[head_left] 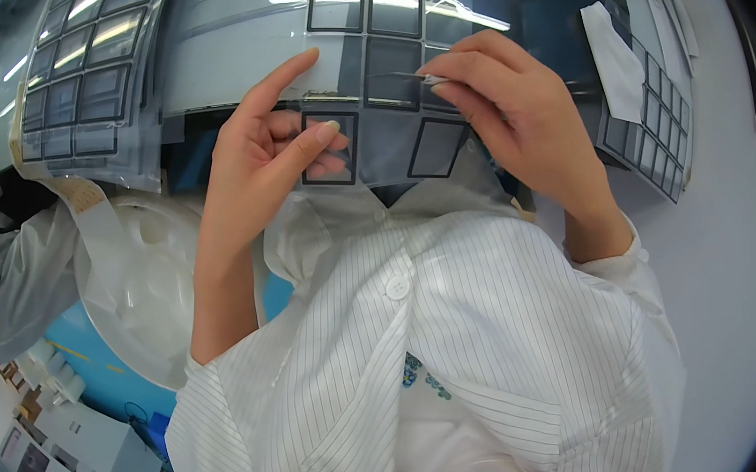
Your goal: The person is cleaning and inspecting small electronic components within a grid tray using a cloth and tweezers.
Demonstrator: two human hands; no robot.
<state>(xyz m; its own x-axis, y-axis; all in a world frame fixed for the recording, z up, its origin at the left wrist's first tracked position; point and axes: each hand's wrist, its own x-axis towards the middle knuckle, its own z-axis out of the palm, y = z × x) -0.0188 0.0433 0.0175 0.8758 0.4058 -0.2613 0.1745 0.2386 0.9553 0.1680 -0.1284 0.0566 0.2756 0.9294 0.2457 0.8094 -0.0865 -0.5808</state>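
A clear plastic sheet (382,152) with several black rectangular frames lies in front of me, its near part hanging over the table edge toward my lap. My left hand (260,156) grips its left edge. The thumb rests on top near one black frame (344,176), and the curled fingers show through the film beneath. The index finger points away from the grip. My right hand (511,92) pinches a thin pointed metal tool (396,74), whose tip reaches left over a middle frame. Whether the tip touches the film I cannot tell.
At the left lies another sheet of black frames (86,88). A similar framed sheet (657,122) with a white cloth or paper (613,56) stands at the right. A white chair (134,285) and a person's pale sleeve (29,279) are at my left.
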